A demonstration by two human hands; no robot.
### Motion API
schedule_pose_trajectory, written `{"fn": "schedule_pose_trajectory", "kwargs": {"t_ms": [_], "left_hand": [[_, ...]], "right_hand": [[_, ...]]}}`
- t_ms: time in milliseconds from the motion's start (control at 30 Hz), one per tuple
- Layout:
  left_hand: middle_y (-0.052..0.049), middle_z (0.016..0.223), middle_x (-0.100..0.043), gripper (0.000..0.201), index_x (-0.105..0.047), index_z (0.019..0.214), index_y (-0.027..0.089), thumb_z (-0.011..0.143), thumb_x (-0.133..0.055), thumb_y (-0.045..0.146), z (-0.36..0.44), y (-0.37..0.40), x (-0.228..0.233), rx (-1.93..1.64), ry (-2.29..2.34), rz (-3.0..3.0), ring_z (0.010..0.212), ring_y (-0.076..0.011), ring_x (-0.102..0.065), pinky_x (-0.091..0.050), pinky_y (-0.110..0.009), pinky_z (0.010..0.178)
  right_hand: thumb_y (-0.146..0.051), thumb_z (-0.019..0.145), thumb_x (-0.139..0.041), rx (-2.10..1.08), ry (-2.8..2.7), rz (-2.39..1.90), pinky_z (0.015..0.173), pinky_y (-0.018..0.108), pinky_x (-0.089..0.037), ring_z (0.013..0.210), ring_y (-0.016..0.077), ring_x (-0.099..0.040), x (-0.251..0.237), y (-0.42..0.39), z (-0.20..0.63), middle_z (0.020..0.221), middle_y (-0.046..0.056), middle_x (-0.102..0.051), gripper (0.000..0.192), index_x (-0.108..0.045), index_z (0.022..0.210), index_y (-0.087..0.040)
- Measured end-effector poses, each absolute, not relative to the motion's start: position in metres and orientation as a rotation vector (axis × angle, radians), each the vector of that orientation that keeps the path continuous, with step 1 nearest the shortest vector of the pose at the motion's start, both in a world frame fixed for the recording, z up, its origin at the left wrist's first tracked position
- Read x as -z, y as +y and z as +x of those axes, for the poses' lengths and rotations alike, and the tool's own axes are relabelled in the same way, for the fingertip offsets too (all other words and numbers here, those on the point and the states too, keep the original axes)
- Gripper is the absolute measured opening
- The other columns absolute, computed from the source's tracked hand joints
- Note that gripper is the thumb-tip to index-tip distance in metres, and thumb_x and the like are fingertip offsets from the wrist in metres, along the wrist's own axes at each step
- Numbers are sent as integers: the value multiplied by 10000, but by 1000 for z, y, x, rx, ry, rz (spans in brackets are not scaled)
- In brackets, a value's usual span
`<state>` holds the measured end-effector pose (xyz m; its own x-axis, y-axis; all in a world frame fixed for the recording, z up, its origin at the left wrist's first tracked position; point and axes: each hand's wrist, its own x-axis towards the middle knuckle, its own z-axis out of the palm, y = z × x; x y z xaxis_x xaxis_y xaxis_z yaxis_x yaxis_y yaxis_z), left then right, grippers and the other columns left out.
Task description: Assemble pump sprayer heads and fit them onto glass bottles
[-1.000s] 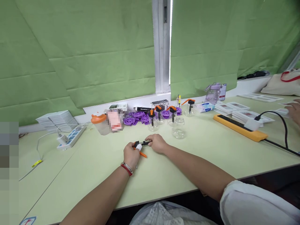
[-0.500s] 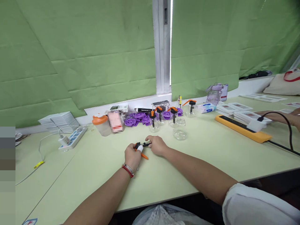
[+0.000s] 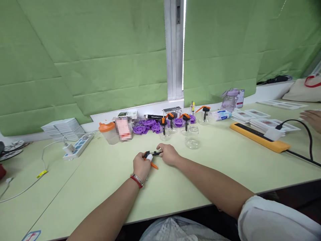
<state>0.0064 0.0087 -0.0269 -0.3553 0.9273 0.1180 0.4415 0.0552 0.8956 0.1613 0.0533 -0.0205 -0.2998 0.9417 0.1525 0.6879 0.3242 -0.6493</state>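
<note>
Head view. We see both hands low over the pale green counter, pinching one small black-and-orange pump sprayer head between them. The left hand, with a white-covered fingertip and a red wrist band, grips its orange end; the right hand closes on its black end. An empty clear jar stands near, behind the right hand. Purple discs lie farther back. Another person's hand rests at the far right.
</note>
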Motion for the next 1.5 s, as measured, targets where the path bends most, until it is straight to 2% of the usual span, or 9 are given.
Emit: {"fn": "schedule_pose_trajectory", "kwargs": {"t_ms": [300, 467, 667, 833, 1033, 1200, 1333, 1400, 1500], "left_hand": [[-22, 704, -606, 267, -581, 773, 185, 632, -662, 396, -2, 12, 23, -1248, 1929, 1430, 611, -158, -531, -395, -272, 568], [-25, 713, -634, 283, -590, 789, 203, 637, -666, 429, -12, 15, 20, -1242, 2011, 1471, 610, -171, -553, -369, -269, 551], [-50, 781, -653, 323, -584, 838, 217, 646, -655, 467, -19, 19, 17, -1114, 2180, 1491, 650, -216, -580, -350, -287, 546], [-74, 926, -650, 383, -573, 927, 222, 651, -652, 475, -19, 18, 17, -1079, 2169, 1557, 751, -240, -596, -357, -289, 554], [-98, 1005, -632, 455, -562, 1007, 201, 653, -658, 469, -18, 18, 17, -1086, 2162, 1556, 831, -246, -595, -381, -293, 596], [-143, 1098, -594, 553, -523, 1124, 142, 670, -648, 433, -20, 18, 16, -1075, 2187, 1620, 962, -273, -570, -431, -332, 741], [-146, 1203, -534, 488, -520, 1143, 135, 704, -601, 332, -7, 6, 2, -1018, 2265, 1986, 1131, -299, -468, -358, -397, 951], [-120, 1269, -497, 404, -540, 1117, 170, 736, -557, 304, 11, 0, -8, -849, 2092, 2321, 1173, -283, -438, -323, -413, 987], [-121, 1312, -478, 353, -580, 1062, 179, 745, -555, 331, 50, 1, -18, -384, 1692, 2664, 1211, -281, -413, -265, -438, 1025]], "right_hand": [[-125, 745, -581, -780, -2011, -1329, 631, 232, -393, 694, 127, -562, 27, 53, 176, 772, 8, -655, 137, -640, 852, -187], [-126, 714, -577, -1019, -1810, -1263, 580, 225, -406, 586, 104, -534, 33, 59, 191, 663, -7, -620, 129, -620, 830, -158], [-163, 657, -625, -1226, -1488, -1285, 450, 189, -338, 446, 69, -439, 24, 60, 217, 522, -49, -538, 140, -567, 783, -149], [-189, 628, -635, -1333, -1329, -1271, 399, 173, -275, 433, 61, -433, 18, 58, 228, 557, -29, -573, 167, -549, 767, -153], [-248, 618, -661, -1360, -1193, -1158, 404, 172, -277, 431, 55, -429, 19, 55, 232, 576, -22, -581, 216, -543, 774, -157], [-248, 605, -674, -1330, -1148, -1168, 402, 174, -254, 422, 48, -409, 18, 55, 233, 561, -29, -567, 228, -534, 759, -154], [-237, 604, -680, -1331, -1139, -1184, 408, 177, -270, 433, 50, -418, 18, 56, 235, 572, -24, -577, 226, -540, 760, -154], [-237, 607, -683, -1341, -1124, -1184, 413, 180, -285, 436, 52, -422, 19, 57, 235, 580, -22, -584, 224, -545, 764, -156], [-242, 621, -675, -1347, -1105, -1169, 410, 182, -283, 431, 54, -417, 20, 58, 235, 575, -24, -584, 209, -542, 761, -162]]}}
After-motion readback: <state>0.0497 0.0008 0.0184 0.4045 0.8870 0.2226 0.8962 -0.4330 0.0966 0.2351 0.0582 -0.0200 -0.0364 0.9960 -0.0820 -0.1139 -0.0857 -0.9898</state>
